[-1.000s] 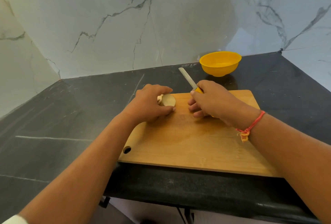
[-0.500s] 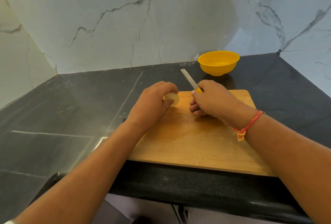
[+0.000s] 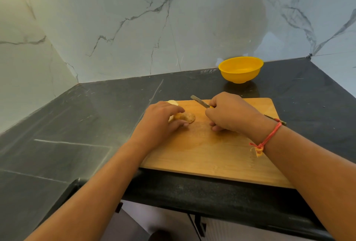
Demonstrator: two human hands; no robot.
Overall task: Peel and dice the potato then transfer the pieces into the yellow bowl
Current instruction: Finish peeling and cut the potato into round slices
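Pinning potato [image 3: 188, 117] crosswise, left hand [image 3: 159, 121] faces knife [image 3: 199, 101] angled away-left.

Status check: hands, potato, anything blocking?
Left hand holds potato piece on cutting board. Right hand grips knife, blade apart from it. Yellow bowl empty; nothing blocks it.

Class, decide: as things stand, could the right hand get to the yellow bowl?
Probably yes: the yellow bowl stands just beyond the cutting board; only bare counter lies between it and the right hand, which grips a knife.
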